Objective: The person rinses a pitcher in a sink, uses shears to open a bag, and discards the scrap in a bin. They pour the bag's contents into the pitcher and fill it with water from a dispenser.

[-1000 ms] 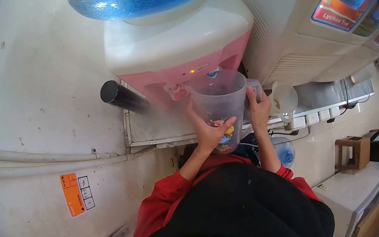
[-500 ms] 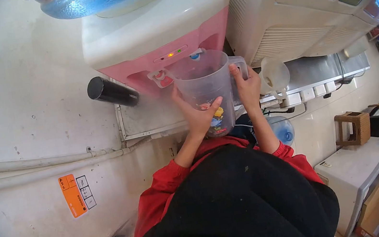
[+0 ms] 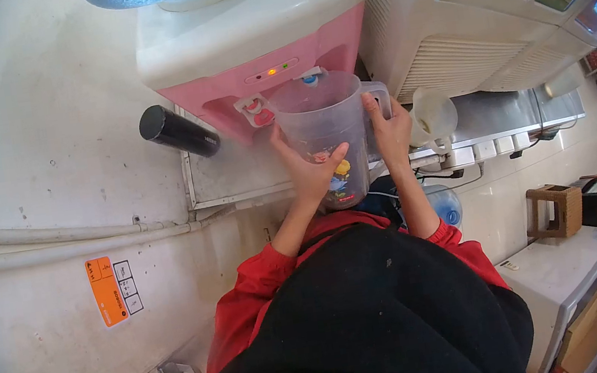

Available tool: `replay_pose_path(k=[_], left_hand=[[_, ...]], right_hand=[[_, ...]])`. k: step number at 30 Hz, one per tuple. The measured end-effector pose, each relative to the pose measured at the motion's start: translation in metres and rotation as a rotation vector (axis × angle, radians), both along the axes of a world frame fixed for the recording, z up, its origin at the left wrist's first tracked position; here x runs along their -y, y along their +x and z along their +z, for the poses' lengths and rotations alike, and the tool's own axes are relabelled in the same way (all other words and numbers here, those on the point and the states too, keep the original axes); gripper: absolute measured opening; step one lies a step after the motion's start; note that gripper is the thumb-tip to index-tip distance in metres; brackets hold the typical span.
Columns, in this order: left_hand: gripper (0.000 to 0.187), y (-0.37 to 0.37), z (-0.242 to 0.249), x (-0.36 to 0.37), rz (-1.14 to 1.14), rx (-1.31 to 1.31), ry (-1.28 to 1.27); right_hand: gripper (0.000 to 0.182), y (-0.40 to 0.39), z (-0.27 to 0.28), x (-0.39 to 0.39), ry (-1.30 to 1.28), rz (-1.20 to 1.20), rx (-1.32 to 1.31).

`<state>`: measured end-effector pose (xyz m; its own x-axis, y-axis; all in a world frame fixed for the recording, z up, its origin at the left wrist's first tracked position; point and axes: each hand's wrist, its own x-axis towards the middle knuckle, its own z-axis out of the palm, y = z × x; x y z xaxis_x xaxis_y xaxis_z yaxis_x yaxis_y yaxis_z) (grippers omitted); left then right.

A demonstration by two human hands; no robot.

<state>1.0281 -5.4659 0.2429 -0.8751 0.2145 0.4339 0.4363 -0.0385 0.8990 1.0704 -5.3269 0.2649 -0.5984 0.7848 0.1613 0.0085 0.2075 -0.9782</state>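
Observation:
A translucent plastic pitcher [image 3: 325, 128] with a flower print is held upright in front of the pink and white water dispenser [image 3: 254, 32]. My left hand [image 3: 313, 173] is wrapped around the pitcher's left side, its thumb across the print. On the right, my right hand [image 3: 390, 128] is closed on the pitcher's handle. The rim is just below the blue tap [image 3: 310, 78]; the red tap [image 3: 257, 110] is to its left. No liquid can be made out inside the pitcher. A black tumbler [image 3: 179, 131] stands left of the dispenser.
A second clear jug [image 3: 434, 118] stands on the metal counter [image 3: 487, 114] at the right, under a drink machine [image 3: 459, 26] with a Lychee Tea label. Below the counter is a blue water bottle [image 3: 442, 206]. A wicker stool [image 3: 557, 209] sits on a white cabinet [image 3: 565, 263].
The camera view has shifted slightly. The pitcher is a little closer to the dispenser's blue tap, with both hands keeping the same hold.

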Motion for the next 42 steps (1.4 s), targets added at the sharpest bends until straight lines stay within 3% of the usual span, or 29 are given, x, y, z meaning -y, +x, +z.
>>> replay_pose_path(k=[42], left_hand=[[0.096,-0.0003,-0.0048,-0.0009,-0.010,-0.024,0.012]], right_hand=[[0.044,0.0043,0.0064,-0.0016,-0.012,0.028,0.080]])
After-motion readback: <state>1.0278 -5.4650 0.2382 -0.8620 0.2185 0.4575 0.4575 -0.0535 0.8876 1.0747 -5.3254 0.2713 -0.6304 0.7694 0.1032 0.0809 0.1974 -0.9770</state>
